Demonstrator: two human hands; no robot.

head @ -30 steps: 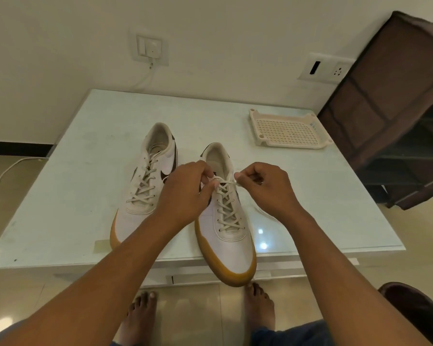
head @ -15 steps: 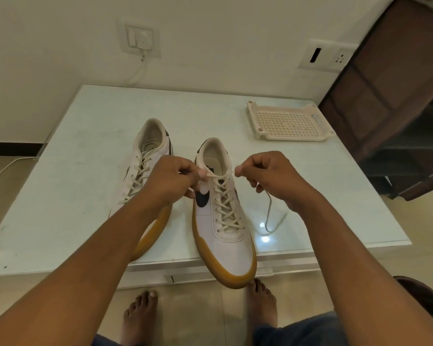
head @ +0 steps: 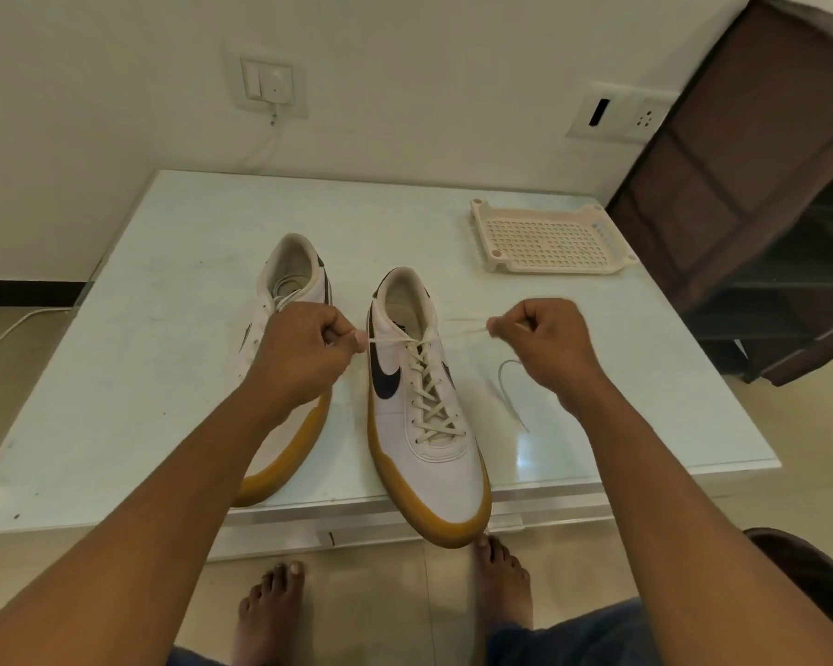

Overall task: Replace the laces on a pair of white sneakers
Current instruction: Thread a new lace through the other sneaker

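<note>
Pinching thin lace (head: 391, 339), gum-soled white sneaker (head: 436, 466)

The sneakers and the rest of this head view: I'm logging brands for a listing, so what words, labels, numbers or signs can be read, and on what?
No words or numbers are readable anywhere.
Sign only: a dark curved logo, without letters, on the side of the sneaker between the hands.
Other sneaker: side mostly hidden by an arm.
Tray, switch plate, socket plate: no print visible.

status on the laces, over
Left hand, right hand: each pinching an end of the lace. Taut across top of right-side sneaker. Other sneaker beside it, clear.
</note>
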